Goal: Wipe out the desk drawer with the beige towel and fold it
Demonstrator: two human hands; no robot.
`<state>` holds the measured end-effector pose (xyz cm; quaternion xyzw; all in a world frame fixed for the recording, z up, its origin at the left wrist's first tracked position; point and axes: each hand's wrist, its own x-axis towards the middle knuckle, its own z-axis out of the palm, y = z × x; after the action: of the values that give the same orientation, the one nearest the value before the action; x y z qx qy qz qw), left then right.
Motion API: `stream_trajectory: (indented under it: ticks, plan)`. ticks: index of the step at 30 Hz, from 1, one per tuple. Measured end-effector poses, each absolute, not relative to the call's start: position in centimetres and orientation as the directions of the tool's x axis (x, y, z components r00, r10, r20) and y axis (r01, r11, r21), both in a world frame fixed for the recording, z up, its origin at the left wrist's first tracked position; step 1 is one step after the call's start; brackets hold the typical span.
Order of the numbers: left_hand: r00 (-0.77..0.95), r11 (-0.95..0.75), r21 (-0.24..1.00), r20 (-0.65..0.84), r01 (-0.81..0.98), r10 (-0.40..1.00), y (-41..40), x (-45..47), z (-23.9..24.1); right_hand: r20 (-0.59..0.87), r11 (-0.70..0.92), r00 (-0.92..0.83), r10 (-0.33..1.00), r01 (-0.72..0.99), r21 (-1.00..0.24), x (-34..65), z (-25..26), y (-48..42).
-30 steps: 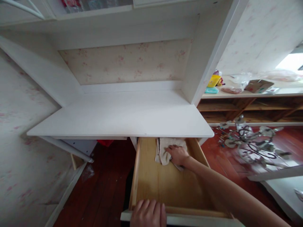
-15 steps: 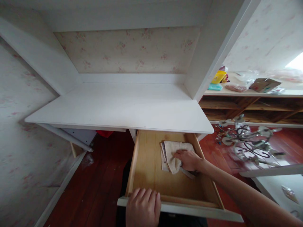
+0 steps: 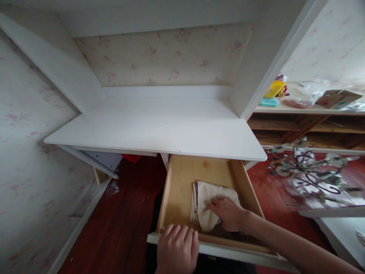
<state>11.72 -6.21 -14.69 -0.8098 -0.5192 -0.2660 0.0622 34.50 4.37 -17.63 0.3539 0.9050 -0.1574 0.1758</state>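
The wooden drawer [image 3: 182,179] stood pulled out from under the white worktop [image 3: 159,127]. The right hand [image 3: 226,213] lay flat, fingers spread, pressing on a folded beige cloth [image 3: 207,198] in the near half of the drawer, close to its front; it gripped nothing that I could see. The left hand [image 3: 177,251] was curled over the drawer's white front edge [image 3: 228,253], fingers hooked on the rim. To the right, a metal chandelier [image 3: 309,171] lay on the red wood floor [image 3: 125,213], and a shelf [image 3: 305,110] beyond carried a yellow container [image 3: 274,88] and a cardboard box [image 3: 338,98].
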Motion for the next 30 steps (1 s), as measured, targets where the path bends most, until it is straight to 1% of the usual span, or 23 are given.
stream_trajectory:
  ticks: [4, 8, 12, 15, 18, 20, 22, 23, 24, 25, 26, 27, 28, 30]
  plan:
    - [0.306, -0.446, 0.176, 0.510, 0.878, 0.804, -6.3, 11.8, -14.8, -0.375, 0.781, -0.771, 0.515, 0.602, -0.166, 29.9, -17.7, 4.9]
    - [0.292, -0.440, 0.174, 0.534, 0.881, 0.794, -6.4, 11.7, -14.9, -0.292, 0.825, -0.838, 0.460, 0.525, -0.207, 24.9, -18.0, 5.1]
    - [0.287, -0.445, 0.171, 0.555, 0.879, 0.781, -6.2, 11.7, -14.8, -0.259, 0.808, -0.831, 0.492, 0.547, -0.218, 22.3, -18.3, 5.2]
    - [0.272, -0.456, 0.192, 0.584, 0.869, 0.765, -6.2, 11.6, -14.6, -0.262, 0.795, -0.814, 0.519, 0.572, -0.201, 22.6, -17.9, 5.6]
    - [0.223, -0.450, 0.250, 0.608, 0.857, 0.762, -6.3, 10.7, -14.2, -0.272, 0.704, -0.735, 0.621, 0.676, -0.219, 24.2, -16.7, 6.9]
    - [0.177, -0.418, 0.283, 0.606, 0.863, 0.776, -6.6, 9.8, -14.1, -0.245, 0.558, -0.630, 0.737, 0.772, -0.305, 25.5, -15.6, 8.3]
    - [0.144, -0.381, 0.294, 0.595, 0.877, 0.791, -6.8, 8.8, -14.2, -0.232, 0.336, -0.476, 0.848, 0.823, -0.459, 26.3, -14.6, 9.5]
    - [0.140, -0.372, 0.291, 0.591, 0.881, 0.795, -6.9, 8.3, -14.2, -0.261, 0.200, -0.395, 0.881, 0.810, -0.551, 26.3, -14.3, 9.8]
    - [0.141, -0.371, 0.288, 0.592, 0.883, 0.794, -7.0, 7.9, -14.3, -0.312, 0.052, -0.326, 0.892, 0.761, -0.646, 26.1, -14.1, 9.9]
    - [0.143, -0.377, 0.288, 0.597, 0.880, 0.789, -7.0, 7.6, -14.3, -0.385, -0.104, -0.281, 0.879, 0.675, -0.731, 25.7, -14.1, 9.6]
    - [0.148, -0.389, 0.288, 0.605, 0.875, 0.782, -7.0, 7.4, -14.4, -0.464, -0.257, -0.268, 0.844, 0.557, -0.790, 25.0, -14.2, 9.1]
    - [0.154, -0.403, 0.292, 0.613, 0.868, 0.775, -7.0, 7.3, -14.5, -0.535, -0.397, -0.286, 0.795, 0.423, -0.815, 24.1, -14.5, 8.3]
    - [0.158, -0.417, 0.296, 0.621, 0.859, 0.768, -7.0, 7.2, -14.6, -0.589, -0.514, -0.323, 0.741, 0.290, -0.807, 23.1, -14.8, 7.4]
    - [0.164, -0.439, 0.305, 0.634, 0.845, 0.756, -7.0, 7.2, -14.8, -0.655, -0.665, -0.388, 0.648, 0.132, -0.735, 21.0, -15.6, 5.6]
